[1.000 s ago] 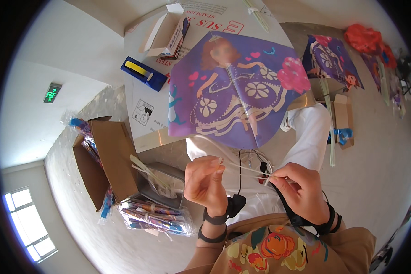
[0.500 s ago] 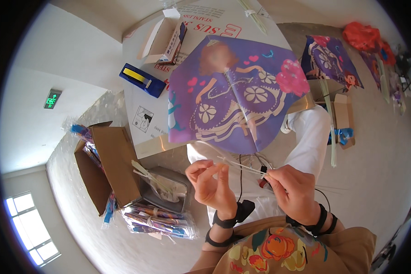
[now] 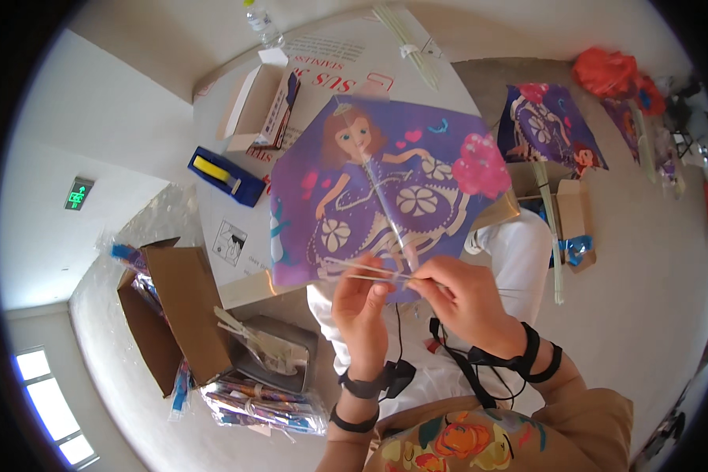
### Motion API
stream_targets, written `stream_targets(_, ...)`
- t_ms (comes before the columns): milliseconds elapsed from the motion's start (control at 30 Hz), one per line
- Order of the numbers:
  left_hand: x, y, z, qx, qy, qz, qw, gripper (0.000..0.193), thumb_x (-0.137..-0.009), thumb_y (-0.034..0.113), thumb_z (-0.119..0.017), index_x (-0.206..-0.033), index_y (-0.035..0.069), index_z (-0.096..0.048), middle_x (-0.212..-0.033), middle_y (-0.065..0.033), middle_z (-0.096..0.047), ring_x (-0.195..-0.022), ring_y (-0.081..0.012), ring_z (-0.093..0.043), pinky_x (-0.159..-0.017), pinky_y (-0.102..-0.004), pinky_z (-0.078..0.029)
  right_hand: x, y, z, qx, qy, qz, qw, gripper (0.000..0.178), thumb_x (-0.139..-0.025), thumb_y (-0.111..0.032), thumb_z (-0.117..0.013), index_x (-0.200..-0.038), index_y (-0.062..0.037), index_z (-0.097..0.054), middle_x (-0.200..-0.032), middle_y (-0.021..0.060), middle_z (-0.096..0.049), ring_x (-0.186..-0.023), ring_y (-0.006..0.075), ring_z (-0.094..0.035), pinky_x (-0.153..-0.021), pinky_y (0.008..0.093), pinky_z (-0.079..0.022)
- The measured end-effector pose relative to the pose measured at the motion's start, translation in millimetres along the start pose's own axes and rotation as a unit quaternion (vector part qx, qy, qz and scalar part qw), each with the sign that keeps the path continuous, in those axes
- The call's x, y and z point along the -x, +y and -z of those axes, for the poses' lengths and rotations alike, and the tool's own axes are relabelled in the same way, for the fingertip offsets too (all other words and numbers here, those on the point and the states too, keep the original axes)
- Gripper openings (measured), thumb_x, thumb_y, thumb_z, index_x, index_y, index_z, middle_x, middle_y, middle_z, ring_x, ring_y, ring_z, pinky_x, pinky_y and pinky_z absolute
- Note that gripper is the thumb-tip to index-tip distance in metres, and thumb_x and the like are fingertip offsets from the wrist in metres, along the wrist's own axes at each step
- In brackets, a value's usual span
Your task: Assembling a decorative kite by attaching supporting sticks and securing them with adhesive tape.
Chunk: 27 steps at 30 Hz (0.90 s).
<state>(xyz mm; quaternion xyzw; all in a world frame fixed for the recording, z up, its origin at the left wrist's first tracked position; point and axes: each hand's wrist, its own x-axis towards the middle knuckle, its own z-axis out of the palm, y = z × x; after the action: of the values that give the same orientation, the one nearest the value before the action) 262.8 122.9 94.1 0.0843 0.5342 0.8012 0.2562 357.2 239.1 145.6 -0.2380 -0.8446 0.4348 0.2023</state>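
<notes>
Just over the near edge of the table, I hold some thin white sticks in front of me. My right hand pinches them at one end between thumb and fingertips. Around their middle, my left hand has its fingers curled, the sticks crossing the fingertips and pointing left. Beyond my hands lies a purple kite sheet, flat on the table, printed with a figure in a wide dress, pink flowers and hearts. A pale strip runs down its middle. Its near edge is partly hidden behind my hands.
On the table are a blue tape dispenser, an open white box and a bundle of pale sticks. A cardboard box and wrapped packages sit at left. Another purple sheet lies at right.
Both hands have moved up and towards the kite sheet. My left hand's fingers now curl around the sticks, which lie further left. The view has shifted slightly.
</notes>
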Motion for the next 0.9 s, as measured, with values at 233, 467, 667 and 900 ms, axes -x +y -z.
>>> stream_targets(233,-95.9,-27.9,-4.2,0.045,-0.045,0.126,0.99,0.011,-0.095,0.011,-0.059,-0.094,0.0,-0.064,-0.085,-0.0051,-0.065,-0.074,-0.0125,-0.06,-0.067,-0.0246,-0.049,-81.8,57.0,-9.3,-0.011,0.003,-0.006,1.0,0.007,-0.089,-0.014,-0.061,-0.087,-0.0075,-0.059,-0.075,0.0078,-0.061,-0.063,0.0285,-0.061,-0.053,0.0361,-0.044)
stream_targets(467,-244.0,-71.0,66.5,-0.038,0.012,0.2,0.979,0.014,-0.093,0.015,-0.063,-0.096,0.002,-0.066,-0.082,-0.0033,-0.065,-0.07,-0.0104,-0.063,-0.063,-0.0211,-0.05,-140.0,178.7,1.0,0.006,0.086,-0.074,0.994,0.01,-0.088,-0.016,-0.063,-0.085,-0.0068,-0.06,-0.073,0.0105,-0.063,-0.064,0.03,-0.062,-0.054,0.0365,-0.044)
stream_targets(667,-286.1,-77.2,93.2,-0.134,0.07,0.214,0.965,0.019,-0.092,0.019,-0.066,-0.097,0.001,-0.066,-0.083,-0.004,-0.066,-0.069,-0.0108,-0.064,-0.062,-0.0223,-0.052,-142.6,253.0,21.0,0.082,0.064,-0.112,0.988,0.011,-0.087,-0.014,-0.065,-0.084,-0.0052,-0.059,-0.071,0.0124,-0.063,-0.065,0.0303,-0.062,-0.054,0.0363,-0.044)
stream_targets(900,-248.7,-93.4,54.8,-0.474,0.016,-0.042,0.879,0.042,-0.085,0.014,-0.069,-0.122,0.002,-0.052,-0.118,-0.0113,-0.057,-0.103,-0.019,-0.06,-0.077,-0.0317,-0.05,-129.5,248.8,13.9,0.153,0.036,-0.119,0.98,0.008,-0.084,-0.01,-0.066,-0.088,-0.0065,-0.06,-0.084,0.009,-0.067,-0.075,0.0274,-0.064,-0.059,0.0366,-0.047)
